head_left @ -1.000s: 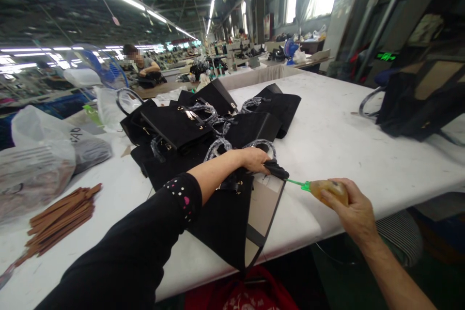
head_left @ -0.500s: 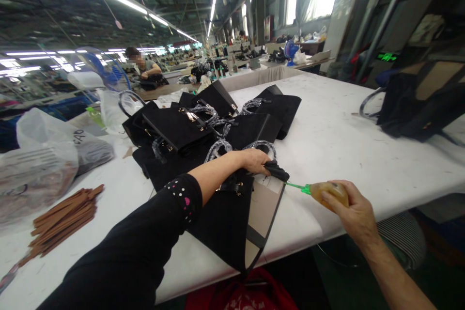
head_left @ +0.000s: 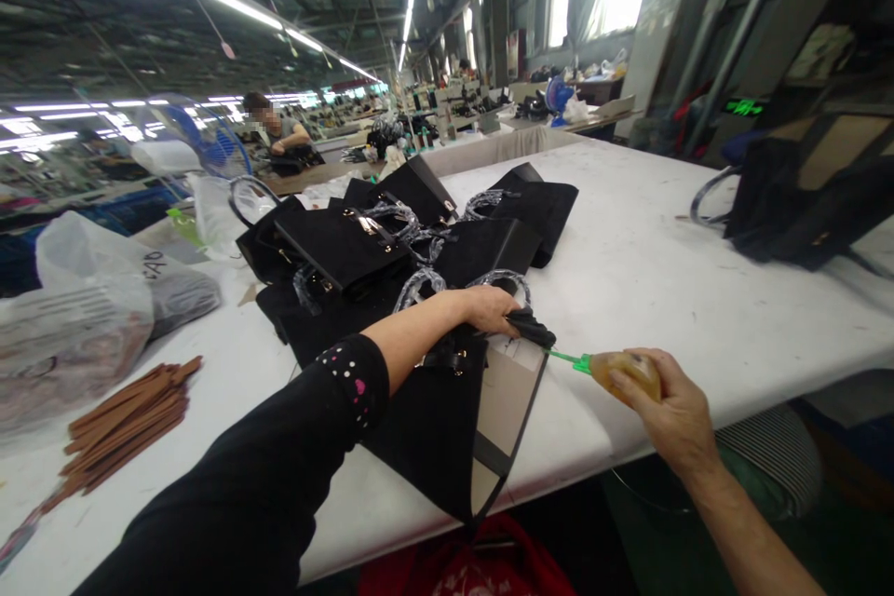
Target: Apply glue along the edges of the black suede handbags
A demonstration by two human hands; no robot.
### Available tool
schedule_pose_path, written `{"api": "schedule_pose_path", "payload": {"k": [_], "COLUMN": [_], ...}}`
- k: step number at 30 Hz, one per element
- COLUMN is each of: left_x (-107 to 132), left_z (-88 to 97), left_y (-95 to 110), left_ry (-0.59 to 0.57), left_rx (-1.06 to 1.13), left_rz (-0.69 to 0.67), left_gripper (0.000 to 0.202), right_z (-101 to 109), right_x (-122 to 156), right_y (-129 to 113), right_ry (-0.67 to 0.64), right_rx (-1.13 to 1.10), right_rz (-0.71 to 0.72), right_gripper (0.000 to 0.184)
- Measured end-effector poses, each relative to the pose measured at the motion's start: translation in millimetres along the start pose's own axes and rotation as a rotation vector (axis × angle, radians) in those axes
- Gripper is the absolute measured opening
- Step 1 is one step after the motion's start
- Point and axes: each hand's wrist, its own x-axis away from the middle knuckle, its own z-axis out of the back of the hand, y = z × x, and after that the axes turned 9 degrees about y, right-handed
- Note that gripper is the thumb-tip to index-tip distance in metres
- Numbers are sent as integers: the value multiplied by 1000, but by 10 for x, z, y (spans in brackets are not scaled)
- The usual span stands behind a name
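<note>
My left hand (head_left: 493, 309) is closed around a bunched black fabric piece (head_left: 534, 330) at the opening of a black handbag (head_left: 426, 452). This bag lies on its side near the table's front edge, its beige inside partly showing. In my right hand (head_left: 677, 414) is a squeeze bottle (head_left: 606, 369) of amber liquid, held tilted with fingers wrapped round it. Its thin green nozzle (head_left: 579, 362) points left, the tip at or very near the bag's edge just below the black fabric. Whether liquid comes out cannot be made out.
Several black handbags (head_left: 342, 247) with wrapped handles are heaped beyond my left arm on the white table (head_left: 656, 279). Brown strips (head_left: 132, 424) and plastic bags (head_left: 90, 298) lie at left. Another black bag (head_left: 796, 196) stands at right. A person (head_left: 283, 135) works farther back.
My right hand and the bottle have shifted slightly to the left, the nozzle tip staying by the bag's edge. My left hand keeps its place on the black fabric.
</note>
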Motion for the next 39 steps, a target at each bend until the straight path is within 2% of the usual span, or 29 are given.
{"api": "schedule_pose_path", "payload": {"k": [3,8,12,14,16,18,23,28,35,39], "left_x": [0,-10,-13,-12,-9,-6,0,11,10,19], "left_z": [0,-10,-17,-17,-15,-13,-6,13,21,28], "left_y": [2,-5,-10,-9,-5,2,19,34,45,43], "left_ry": [0,9,3,7,11,13,-1,-1,-5,-1], "left_rx": [-3,-11,-14,-19,-26,-32,-40,-41,-34,-34], "left_rz": [-6,-8,-16,-15,-13,-11,-7,2,2,8], "left_gripper": [33,34,32,32,32,31,32,31,31,30], "right_z": [3,32,42,28,7,-4,33,6,35,-18], "right_x": [16,21,38,41,30,8,-20,-17,9,31], "right_y": [-7,-1,8,28,54,67,-4,-32,-61,-72], "right_ry": [-100,-78,-233,-167,-41,11,-57,32,28,34], "right_rx": [-17,-29,-55,-54,-35,-16,30,51,101,50], "right_rz": [-9,-29,4,27,37,41,83,163,160,154], "right_gripper": [27,27,24,24,25,27,27,33,30,30]}}
